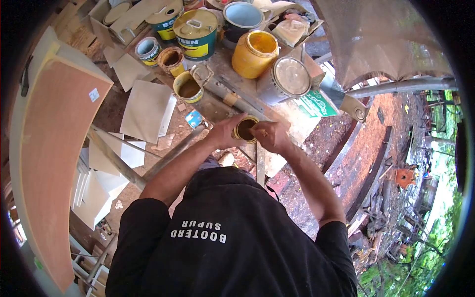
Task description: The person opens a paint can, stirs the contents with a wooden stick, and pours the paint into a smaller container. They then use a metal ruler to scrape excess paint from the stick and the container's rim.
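Near the middle of the head view, a small open can point(246, 129) with a yellowish rim holds something dark brown. My left hand point(225, 132) is wrapped round the can's left side. My right hand point(271, 136) is closed at the can's right edge, its fingers over the rim; what it grips is too small to make out. Just beyond stands an open yellow can point(188, 88) with brown liquid and a lid or cup-like piece at its rim. A blue packet point(194, 119) lies left of my hands.
Beyond my hands stand a yellow tub point(254, 54), a grey lidded bucket point(284, 81), green paint cans point(196, 34) and a blue-grey pot point(243, 20). At left are loose boards point(147, 111) and a large curved wooden panel point(57, 148). A pole point(116, 158) slants nearby.
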`<state>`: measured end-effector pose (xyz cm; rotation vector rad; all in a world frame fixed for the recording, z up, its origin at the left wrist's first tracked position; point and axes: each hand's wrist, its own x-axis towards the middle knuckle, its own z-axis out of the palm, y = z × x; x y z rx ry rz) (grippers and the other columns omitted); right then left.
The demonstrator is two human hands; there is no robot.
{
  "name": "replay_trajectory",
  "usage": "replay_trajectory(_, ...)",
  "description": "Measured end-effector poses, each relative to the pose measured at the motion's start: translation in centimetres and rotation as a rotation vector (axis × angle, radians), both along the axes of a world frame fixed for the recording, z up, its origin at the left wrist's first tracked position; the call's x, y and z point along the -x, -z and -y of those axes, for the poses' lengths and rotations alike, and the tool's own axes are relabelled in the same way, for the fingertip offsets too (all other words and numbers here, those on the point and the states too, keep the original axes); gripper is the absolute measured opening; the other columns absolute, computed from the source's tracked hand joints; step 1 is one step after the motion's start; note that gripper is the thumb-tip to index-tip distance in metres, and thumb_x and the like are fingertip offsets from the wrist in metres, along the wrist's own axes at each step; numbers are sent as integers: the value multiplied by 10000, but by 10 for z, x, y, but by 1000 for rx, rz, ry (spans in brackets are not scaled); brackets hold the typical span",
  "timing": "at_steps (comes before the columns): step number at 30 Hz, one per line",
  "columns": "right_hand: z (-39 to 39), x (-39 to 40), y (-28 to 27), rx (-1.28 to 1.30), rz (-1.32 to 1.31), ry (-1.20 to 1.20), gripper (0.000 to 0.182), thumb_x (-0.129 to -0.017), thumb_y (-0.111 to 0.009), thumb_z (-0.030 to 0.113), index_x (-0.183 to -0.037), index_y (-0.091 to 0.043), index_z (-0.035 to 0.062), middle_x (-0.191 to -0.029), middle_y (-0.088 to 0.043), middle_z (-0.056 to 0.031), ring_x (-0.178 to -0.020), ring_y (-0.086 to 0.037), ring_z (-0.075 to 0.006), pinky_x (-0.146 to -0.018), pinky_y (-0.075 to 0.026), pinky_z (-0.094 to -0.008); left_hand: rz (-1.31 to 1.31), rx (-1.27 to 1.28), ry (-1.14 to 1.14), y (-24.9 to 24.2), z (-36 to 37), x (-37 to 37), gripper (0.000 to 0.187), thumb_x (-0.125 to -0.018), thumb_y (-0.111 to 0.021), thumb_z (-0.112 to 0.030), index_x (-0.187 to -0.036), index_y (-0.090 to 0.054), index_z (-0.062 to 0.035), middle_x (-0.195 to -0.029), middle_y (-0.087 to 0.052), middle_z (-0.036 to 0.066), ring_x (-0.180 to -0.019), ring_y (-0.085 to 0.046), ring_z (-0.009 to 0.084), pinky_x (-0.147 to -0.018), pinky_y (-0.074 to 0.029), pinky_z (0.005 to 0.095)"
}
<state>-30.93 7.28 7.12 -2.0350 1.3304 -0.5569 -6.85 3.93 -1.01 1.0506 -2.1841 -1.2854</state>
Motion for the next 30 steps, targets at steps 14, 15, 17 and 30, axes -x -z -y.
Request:
replay_trajectory(14, -2, -15, 3, -7, 159, 77, 150, -941, -719, 154, -959, -745, 8, -875, -731, -245, -803, -730, -437, -714, -577, -512, 19, 55, 20, 8, 4, 1, 1155, -702, -969, -399, -1649, -384, -94, -1575, -563, 180, -1438, -567, 346, -1195, -470, 444)
replay_trajectory(15, 2, -14, 3, 12, 145, 112, 152, -944, -717, 158, -953, -745, 8, -846, -727, -241, -799, -734, -427, -711, -577, -509, 25, 47, 16, 7, 3, 0, 1155, -702, -970, -403, -1649, -384, -95, -1573, -565, 180, -1437, -568, 347, -1195, -471, 443)
replay_trajectory(17, 2, -6, 3, 73, 11, 93, 166, -946, -726, 169, -975, -755, 8, -851, -731, -241, -802, -737, -425, -707, -581, -499, 37, 31, 9, 6, 2, 0, 1157, -702, -971, -411, -1649, -385, -96, -1569, -568, 180, -1435, -569, 348, -1194, -472, 442)
replay_trajectory(30, -4, 0, 9, 20, -79, 59, 159, -922, -731, 170, -977, -754, 22, -921, -747, -245, -828, -727, -461, -723, -583, -506, 16, 3, 39, 6, 5, -1, 1172, -728, -964, -437, -1667, -350, -96, -1598, -542, 178, -1456, -553, 327, -1216, -447, 426)
